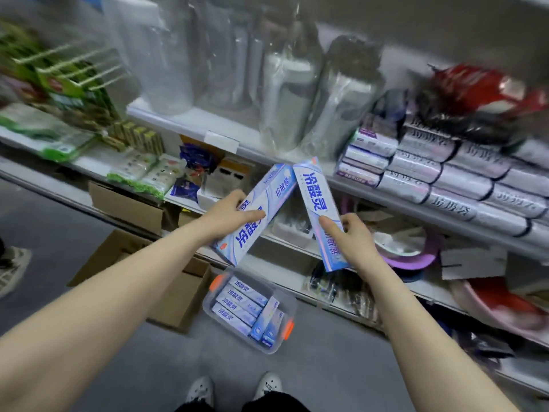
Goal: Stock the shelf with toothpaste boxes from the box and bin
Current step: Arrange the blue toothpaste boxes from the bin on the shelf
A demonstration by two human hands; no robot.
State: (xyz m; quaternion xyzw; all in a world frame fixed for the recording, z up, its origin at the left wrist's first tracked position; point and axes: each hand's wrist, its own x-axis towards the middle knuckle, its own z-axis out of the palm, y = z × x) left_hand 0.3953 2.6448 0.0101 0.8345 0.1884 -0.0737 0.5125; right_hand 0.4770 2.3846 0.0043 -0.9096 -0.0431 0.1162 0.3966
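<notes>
- The left hand point(233, 214) grips the first toothpaste box point(274, 188), with fingers curled round it.
- The right hand point(349, 237) pinches the second toothpaste box point(315, 191); both box tops lean together above the hands.
- Under the hands, the clear bin point(215, 283) on the floor holds more boxes.
- The shelf point(371, 193) is just behind the hands.

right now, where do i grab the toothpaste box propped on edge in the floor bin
From above: pinch the propped toothpaste box across its two broad faces near the raised top edge. It stands higher than the flat row in the clear bin, so that edge looks free.
</notes>
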